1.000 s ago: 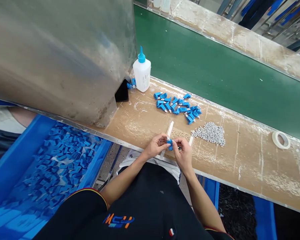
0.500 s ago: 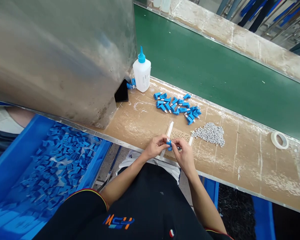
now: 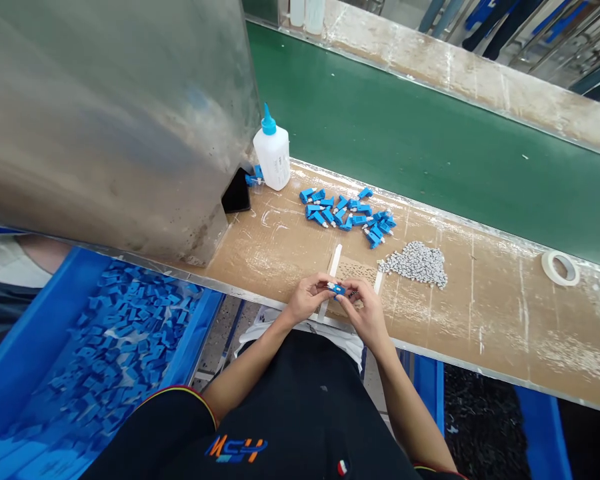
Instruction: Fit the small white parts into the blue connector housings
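Between my two hands, just over the bench's near edge, is a small blue plastic part (image 3: 338,289) with a whitish end pointing left. My left hand (image 3: 307,297) pinches it at the whitish end. The fingers of my right hand (image 3: 364,308) close on its other end. Just beyond my hands lies a patch of small dark pieces (image 3: 357,270) between two strips of white tape. Farther back is a loose group of similar blue parts (image 3: 347,210), several with whitish tips. A heap of small grey pieces (image 3: 417,263) lies to their right.
A white bottle with a blue nozzle (image 3: 273,157) stands beside a dark phone-like slab (image 3: 237,192) and a metal panel (image 3: 130,120). A tape roll (image 3: 560,269) lies at right. Behind runs a green belt (image 3: 405,127). Blue bins (image 3: 10,373) sit below the bench.
The blue part has turned from roughly upright to lying sideways between my fingers, its whitish end now to the left. The whole view has shifted slightly.
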The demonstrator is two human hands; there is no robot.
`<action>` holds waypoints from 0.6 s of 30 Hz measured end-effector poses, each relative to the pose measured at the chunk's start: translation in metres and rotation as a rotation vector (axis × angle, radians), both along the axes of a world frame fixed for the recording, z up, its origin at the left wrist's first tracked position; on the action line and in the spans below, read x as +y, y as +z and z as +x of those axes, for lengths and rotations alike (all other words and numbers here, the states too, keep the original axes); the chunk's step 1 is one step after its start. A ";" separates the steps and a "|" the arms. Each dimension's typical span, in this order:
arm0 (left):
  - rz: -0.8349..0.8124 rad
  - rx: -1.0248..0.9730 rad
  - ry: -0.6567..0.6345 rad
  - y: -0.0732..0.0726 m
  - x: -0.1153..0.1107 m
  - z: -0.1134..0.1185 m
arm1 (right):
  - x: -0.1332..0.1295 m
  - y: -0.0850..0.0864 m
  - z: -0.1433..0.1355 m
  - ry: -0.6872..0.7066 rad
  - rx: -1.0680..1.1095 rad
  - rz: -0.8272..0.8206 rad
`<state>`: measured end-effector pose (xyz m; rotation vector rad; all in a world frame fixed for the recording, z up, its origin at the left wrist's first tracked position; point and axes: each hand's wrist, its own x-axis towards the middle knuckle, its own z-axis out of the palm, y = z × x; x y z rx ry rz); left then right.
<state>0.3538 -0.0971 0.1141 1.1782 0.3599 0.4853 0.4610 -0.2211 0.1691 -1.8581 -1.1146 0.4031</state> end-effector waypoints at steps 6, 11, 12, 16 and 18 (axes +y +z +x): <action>-0.047 0.061 -0.113 0.023 -0.007 -0.001 | -0.005 -0.006 -0.007 -0.153 -0.095 0.059; 0.058 0.124 -0.067 0.045 -0.020 0.007 | -0.008 0.000 -0.008 -0.271 -0.284 0.131; 0.108 0.137 -0.043 0.049 -0.022 0.009 | -0.008 0.001 -0.009 -0.284 -0.315 0.150; 0.269 0.128 -0.020 0.063 -0.022 0.017 | -0.009 0.007 -0.009 -0.331 -0.401 0.235; 0.297 0.108 -0.046 0.068 -0.021 0.019 | -0.011 0.007 -0.008 -0.355 -0.408 0.249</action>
